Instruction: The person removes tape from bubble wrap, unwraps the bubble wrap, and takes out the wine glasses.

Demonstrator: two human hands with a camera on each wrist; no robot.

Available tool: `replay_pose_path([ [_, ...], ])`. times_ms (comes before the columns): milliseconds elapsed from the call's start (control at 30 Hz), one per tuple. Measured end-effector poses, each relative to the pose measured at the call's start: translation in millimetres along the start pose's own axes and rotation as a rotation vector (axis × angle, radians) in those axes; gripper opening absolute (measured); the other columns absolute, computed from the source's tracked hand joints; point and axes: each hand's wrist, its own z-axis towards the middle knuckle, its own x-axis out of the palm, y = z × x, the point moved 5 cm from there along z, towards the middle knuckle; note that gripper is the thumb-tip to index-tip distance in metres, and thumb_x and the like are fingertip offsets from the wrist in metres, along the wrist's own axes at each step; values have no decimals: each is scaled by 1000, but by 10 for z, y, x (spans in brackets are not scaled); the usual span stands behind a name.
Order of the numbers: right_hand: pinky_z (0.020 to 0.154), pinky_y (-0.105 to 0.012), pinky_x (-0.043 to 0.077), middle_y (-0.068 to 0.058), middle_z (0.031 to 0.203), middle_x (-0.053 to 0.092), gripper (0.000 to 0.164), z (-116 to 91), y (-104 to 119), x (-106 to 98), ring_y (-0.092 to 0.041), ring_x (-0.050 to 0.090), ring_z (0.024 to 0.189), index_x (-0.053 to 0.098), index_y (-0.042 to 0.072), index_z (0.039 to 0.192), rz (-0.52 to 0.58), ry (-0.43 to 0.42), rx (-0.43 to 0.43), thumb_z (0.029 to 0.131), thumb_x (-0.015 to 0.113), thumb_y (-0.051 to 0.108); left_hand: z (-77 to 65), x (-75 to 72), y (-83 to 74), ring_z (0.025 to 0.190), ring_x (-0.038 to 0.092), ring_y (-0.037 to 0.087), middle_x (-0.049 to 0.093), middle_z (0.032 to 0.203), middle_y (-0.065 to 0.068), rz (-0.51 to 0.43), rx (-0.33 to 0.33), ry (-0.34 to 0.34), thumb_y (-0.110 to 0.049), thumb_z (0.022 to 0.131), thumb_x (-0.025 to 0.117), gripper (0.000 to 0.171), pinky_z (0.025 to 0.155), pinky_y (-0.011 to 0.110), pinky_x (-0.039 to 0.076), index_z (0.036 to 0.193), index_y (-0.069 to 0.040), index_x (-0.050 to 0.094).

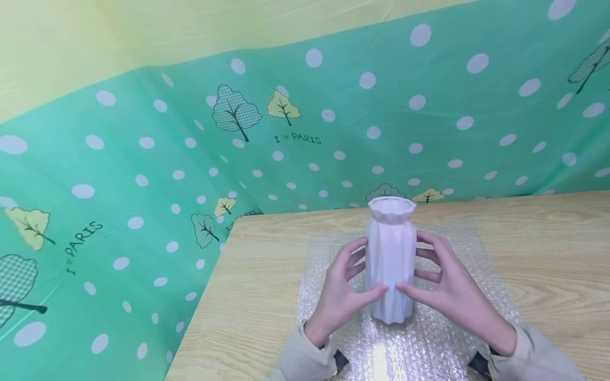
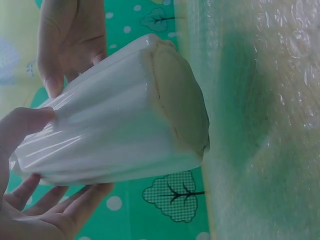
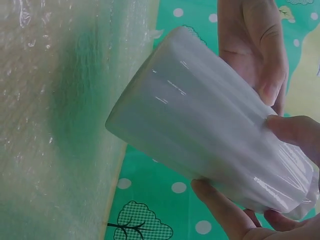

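A white fluted vase [image 1: 392, 259] with a scalloped rim is held between both hands, its mouth upward. My left hand [image 1: 340, 288] grips its left side, thumb on the near face and fingers round the flank. On the opposite side my right hand [image 1: 452, 286] holds it the same way, the two thumbs close together. In the left wrist view the vase's unglazed base [image 2: 180, 95] shows, raised off the bubble wrap [image 2: 270, 125]. The right wrist view shows the vase [image 3: 200, 115] tilted, also apart from the wrap.
The bubble wrap sheet [image 1: 352, 338] lies flat on a wooden table [image 1: 248, 286] beneath the vase. Behind and to the left hangs a green cloth [image 1: 157, 222] with white dots and trees. The table's left edge runs along that cloth.
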Motion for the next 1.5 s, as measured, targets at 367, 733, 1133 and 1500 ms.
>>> replay_pose_path([
  [367, 86, -21, 57, -14, 147, 41, 98, 6, 12, -12, -35, 52, 122, 34, 10, 149, -61, -46, -61, 68, 89, 3, 19, 13, -9, 134, 50, 28, 44, 150, 9, 44, 83, -2, 1, 77, 81, 81, 108, 35, 46, 146, -11, 39],
  [733, 86, -35, 59, -13, 139, 42, 102, -20, 43, 20, -34, 52, 122, 34, 11, 150, -162, -96, -137, 65, 89, -3, 13, 15, -12, 138, 47, 27, 44, 151, 10, 41, 118, -20, 3, 77, 80, 80, 110, 36, 44, 144, -10, 39],
  [1133, 91, -22, 53, -14, 143, 39, 105, -11, -20, 45, -37, 51, 124, 32, 9, 151, -177, -91, -178, 64, 89, -6, 14, 17, 73, 138, 46, 28, 44, 150, 10, 58, 119, -39, 6, 76, 79, 79, 111, 36, 43, 143, -9, 40],
  [1500, 94, -21, 51, -16, 142, 38, 106, 4, -94, 66, -39, 51, 124, 30, 5, 150, -206, -82, -198, 62, 88, -9, 10, 48, 162, 139, 45, 27, 43, 150, 9, 90, 130, -58, 6, 77, 78, 77, 112, 34, 42, 141, -9, 39],
])
